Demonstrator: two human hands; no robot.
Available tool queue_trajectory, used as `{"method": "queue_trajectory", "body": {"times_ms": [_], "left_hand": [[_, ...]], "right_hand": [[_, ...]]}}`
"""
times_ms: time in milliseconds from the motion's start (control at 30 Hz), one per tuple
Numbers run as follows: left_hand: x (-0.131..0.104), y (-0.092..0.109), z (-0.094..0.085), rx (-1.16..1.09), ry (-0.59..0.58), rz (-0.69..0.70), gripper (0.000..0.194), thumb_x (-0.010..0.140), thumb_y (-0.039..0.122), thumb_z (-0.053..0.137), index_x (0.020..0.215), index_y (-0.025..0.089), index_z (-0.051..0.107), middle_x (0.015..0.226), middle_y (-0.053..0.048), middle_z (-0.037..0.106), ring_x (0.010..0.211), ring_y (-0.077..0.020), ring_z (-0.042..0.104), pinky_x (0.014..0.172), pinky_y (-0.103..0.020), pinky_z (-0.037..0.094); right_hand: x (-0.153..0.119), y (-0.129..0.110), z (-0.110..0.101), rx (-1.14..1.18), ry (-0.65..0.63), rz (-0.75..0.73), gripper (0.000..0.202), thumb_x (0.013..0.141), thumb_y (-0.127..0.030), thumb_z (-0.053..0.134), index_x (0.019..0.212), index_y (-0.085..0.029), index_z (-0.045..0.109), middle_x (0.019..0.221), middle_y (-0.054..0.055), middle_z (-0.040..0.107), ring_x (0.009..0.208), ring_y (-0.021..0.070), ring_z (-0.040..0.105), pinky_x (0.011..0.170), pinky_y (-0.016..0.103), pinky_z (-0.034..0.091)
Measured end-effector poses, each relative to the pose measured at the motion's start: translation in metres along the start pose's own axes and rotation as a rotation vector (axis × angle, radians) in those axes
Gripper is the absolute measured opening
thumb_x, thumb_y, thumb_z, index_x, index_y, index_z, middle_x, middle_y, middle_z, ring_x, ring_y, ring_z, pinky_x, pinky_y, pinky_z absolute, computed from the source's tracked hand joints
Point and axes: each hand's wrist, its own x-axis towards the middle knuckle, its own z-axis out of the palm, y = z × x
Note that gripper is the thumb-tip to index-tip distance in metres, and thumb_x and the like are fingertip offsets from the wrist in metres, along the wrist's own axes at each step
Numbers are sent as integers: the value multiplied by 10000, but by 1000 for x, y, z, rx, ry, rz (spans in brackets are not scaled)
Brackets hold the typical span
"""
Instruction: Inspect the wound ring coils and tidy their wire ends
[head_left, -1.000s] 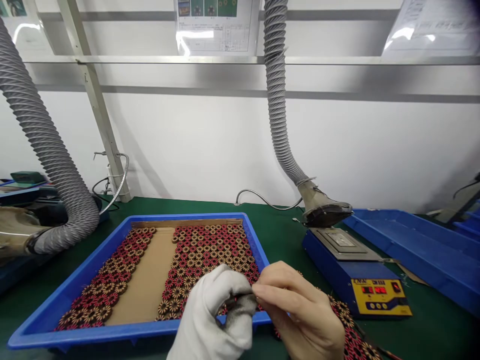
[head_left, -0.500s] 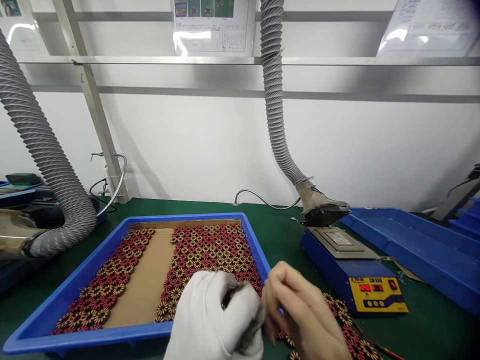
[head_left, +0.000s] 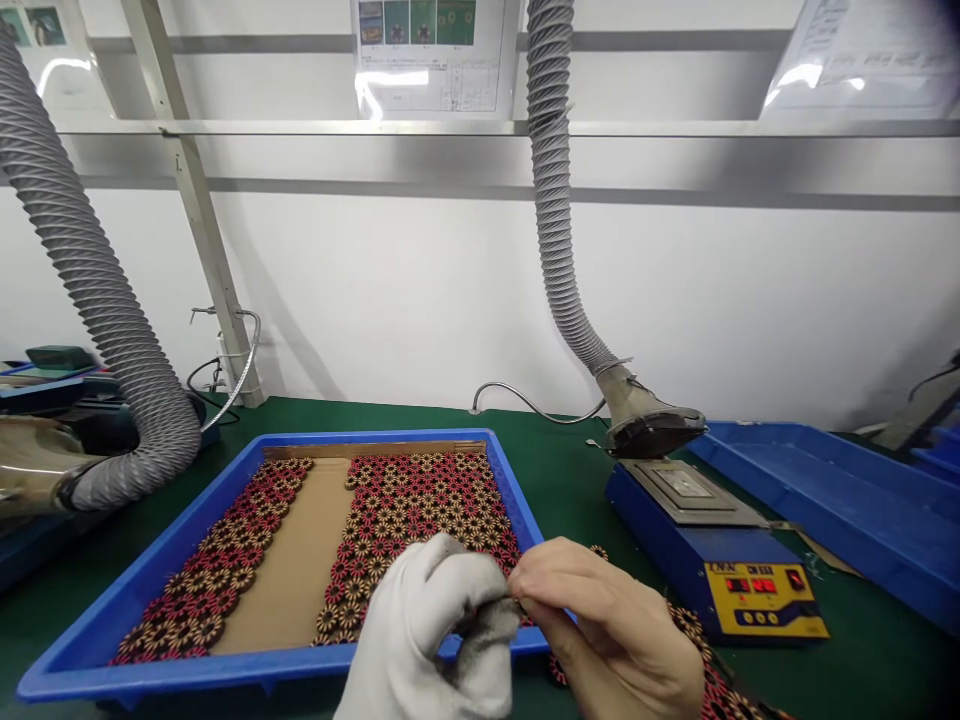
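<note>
My left hand (head_left: 442, 625), in a white glove with grey-smudged fingers, is closed in a pinch in front of the blue tray. My bare right hand (head_left: 611, 625) pinches too, its fingertips meeting the gloved ones. Whatever small thing lies between the fingertips is hidden. Behind them, the blue tray (head_left: 154, 588) holds rows of small round wound cores (head_left: 420, 500), some red and some copper-coloured, on brown cardboard. More such cores (head_left: 686, 625) lie on the green table, partly covered by my right hand.
A blue heated unit (head_left: 667, 540) with a yellow display panel stands to the right, a grey extraction hose (head_left: 553, 200) hanging over its plate. Farther right lies a long blue tray (head_left: 810, 490). Another hose (head_left: 97, 280) comes down at the left.
My right hand has turned and its fingertips have come against the gloved fingers. The left fingers have shifted into a rounder pinch. The view has moved slightly.
</note>
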Motion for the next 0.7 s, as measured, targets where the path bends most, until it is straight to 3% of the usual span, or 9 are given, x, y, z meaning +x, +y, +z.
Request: {"method": "queue_trajectory", "body": {"times_ms": [200,400,467,500,600,633,700], "left_hand": [[3,-1,-4,46,-66,76,198,788,44,423,820,232,473,688,25,427,631,-126,423,596,-243,334],[7,-1,-13,182,-115,202,203,753,30,448,825,219,471,710,4,488,630,-139,469,575,-252,373],[8,-1,-19,358,-139,311,179,764,40,490,834,205,493,719,-21,519,631,-161,488,558,-271,393],[8,-1,-21,457,-148,366,158,777,54,509,845,196,507,717,-34,530,627,-173,496,550,-285,404],[10,-2,-25,634,-140,473,132,807,101,542,916,174,548,718,-63,559,614,-201,519,542,-326,440],[11,-2,-24,621,-128,477,142,806,101,543,928,174,549,724,-64,565,615,-200,523,543,-326,446],[12,-2,-21,508,-96,414,156,797,78,533,906,189,536,732,-51,563,622,-183,521,546,-300,443]], "right_hand": [[0,5,-5,-8,-57,3,300,828,39,626,1008,-194,685,790,47,686,735,186,642,647,312,532],[2,-3,-9,-146,-140,-80,163,894,-20,566,948,-157,635,777,64,662,721,177,612,667,299,505],[0,-8,-6,-145,-151,82,143,933,-88,524,847,-178,595,723,34,611,663,155,567,599,265,457],[-1,-10,-4,-92,-152,245,176,961,-151,502,800,-187,564,682,14,568,620,140,531,554,245,423],[-6,-10,1,367,-161,772,300,1003,-366,458,748,-208,473,545,-68,375,441,90,364,410,195,307],[-7,-8,2,549,-158,859,335,1003,-409,448,732,-212,445,511,-92,315,389,77,314,376,186,271],[-8,-4,0,687,-117,821,394,1007,-423,437,676,-211,412,471,-107,269,344,64,294,370,189,255]]}}
